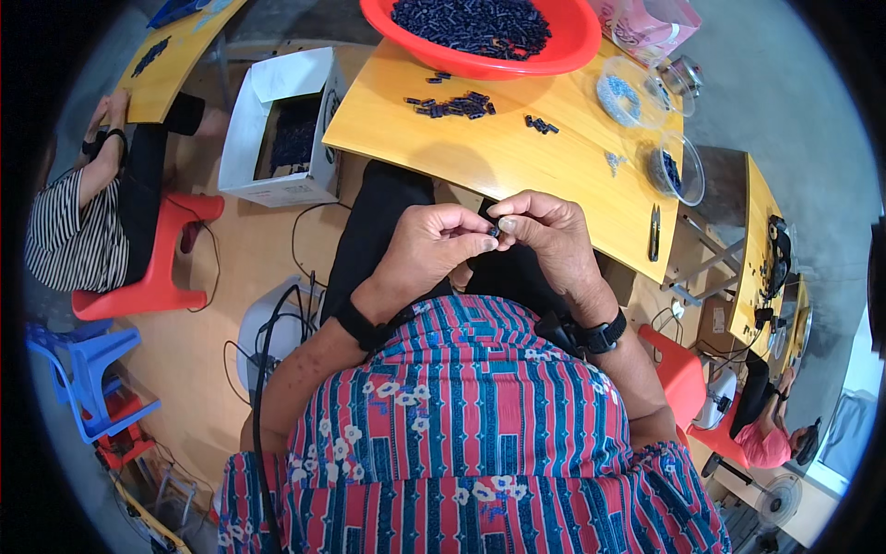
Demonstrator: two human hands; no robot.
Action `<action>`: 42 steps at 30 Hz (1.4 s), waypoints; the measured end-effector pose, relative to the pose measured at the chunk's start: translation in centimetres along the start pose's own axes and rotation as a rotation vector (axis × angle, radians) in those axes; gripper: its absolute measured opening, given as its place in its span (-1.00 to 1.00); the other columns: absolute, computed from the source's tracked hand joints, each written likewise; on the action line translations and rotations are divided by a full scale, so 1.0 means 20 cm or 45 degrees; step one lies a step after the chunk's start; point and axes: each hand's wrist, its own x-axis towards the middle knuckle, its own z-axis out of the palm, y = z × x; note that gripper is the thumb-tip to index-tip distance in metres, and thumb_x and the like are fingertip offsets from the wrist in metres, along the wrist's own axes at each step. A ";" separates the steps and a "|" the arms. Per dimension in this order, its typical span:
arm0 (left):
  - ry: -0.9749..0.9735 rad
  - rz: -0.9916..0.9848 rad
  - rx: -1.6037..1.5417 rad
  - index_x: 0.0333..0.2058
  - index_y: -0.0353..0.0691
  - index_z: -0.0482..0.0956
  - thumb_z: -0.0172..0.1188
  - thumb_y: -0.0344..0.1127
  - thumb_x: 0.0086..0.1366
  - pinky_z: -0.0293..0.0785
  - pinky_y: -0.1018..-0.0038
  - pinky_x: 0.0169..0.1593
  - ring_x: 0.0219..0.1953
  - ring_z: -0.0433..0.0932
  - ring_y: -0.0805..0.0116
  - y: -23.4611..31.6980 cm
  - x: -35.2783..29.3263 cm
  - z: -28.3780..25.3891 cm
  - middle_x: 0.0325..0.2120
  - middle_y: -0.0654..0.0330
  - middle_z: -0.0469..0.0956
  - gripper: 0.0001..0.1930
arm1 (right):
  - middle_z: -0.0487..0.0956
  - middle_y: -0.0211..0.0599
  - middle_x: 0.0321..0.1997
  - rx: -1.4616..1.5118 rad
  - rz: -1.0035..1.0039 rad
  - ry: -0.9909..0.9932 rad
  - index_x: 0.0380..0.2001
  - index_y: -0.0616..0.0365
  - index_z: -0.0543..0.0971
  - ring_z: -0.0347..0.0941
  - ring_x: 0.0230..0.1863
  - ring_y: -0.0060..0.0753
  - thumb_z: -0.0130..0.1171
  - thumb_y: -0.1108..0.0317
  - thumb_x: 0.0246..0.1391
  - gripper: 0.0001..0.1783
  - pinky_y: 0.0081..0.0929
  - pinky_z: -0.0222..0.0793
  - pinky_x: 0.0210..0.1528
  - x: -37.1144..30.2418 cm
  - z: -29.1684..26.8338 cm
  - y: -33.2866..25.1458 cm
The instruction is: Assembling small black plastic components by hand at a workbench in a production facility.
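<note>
- A seated worker in a patterned red-and-blue top is pinching a small dark piece (495, 231) between both hands, just in front of a yellow table's (554, 171) near edge and above the lap.
- The left hand (429, 247) is gripping the piece from its left side, thumb and forefinger tips meeting at it; fingers are partly hiding its shape.
- The right hand (556, 238) is closing in a pinch on the same piece from the other side, its thumb tip lying just right of it.
- The piece is sitting right at the fingertips, out beyond both palms, with the two hands almost touching around it.
- Beyond the hands, a loose pile of dark pieces (452, 106) is lying on the tabletop, with a smaller cluster (542, 124) resting to its right.
- A red basin (489, 65) filled with similar pieces is standing at the far side.
- To the right of the right hand, a slim black tool (654, 233) is lying near the table's end, below a clear tub (690, 189) holding more dark pieces.
- At left, a white box (277, 192) is standing beside the table, while a co-worker in a striped shirt (78, 231) is sitting on a red stool (157, 263).
</note>
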 end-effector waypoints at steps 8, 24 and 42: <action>0.014 -0.104 0.055 -0.33 -0.34 0.65 0.29 -0.49 0.16 0.49 0.63 -0.19 -0.32 0.57 0.58 0.01 0.00 0.00 -0.39 0.21 0.66 -0.90 | 0.60 -0.35 -0.39 -0.105 -0.051 0.007 -0.23 0.37 0.60 0.49 -0.39 -0.61 0.17 0.56 0.10 -0.84 -0.65 0.45 -0.26 0.00 0.01 0.00; 0.026 -0.178 0.084 -0.32 -0.35 0.64 0.27 -0.43 0.20 0.41 0.70 -0.33 -0.42 0.48 0.67 -0.01 -0.02 -0.01 -0.48 0.34 0.59 -0.89 | 0.55 -0.32 -0.45 -0.590 -0.319 0.026 -0.34 0.23 0.67 0.52 -0.38 -0.51 0.25 0.54 0.01 -0.89 -0.59 0.45 -0.30 0.00 0.03 0.01; 0.003 -0.219 -0.031 -0.24 -0.38 0.61 0.25 -0.45 0.22 0.48 0.66 -0.20 -0.30 0.56 0.57 -0.06 0.02 -0.04 -0.36 0.20 0.65 -0.85 | 0.53 -0.32 -0.22 -0.207 -0.186 -0.081 -0.15 0.27 0.63 0.48 -0.25 -0.54 0.10 0.54 0.15 -0.78 -0.60 0.40 -0.09 0.01 -0.03 0.08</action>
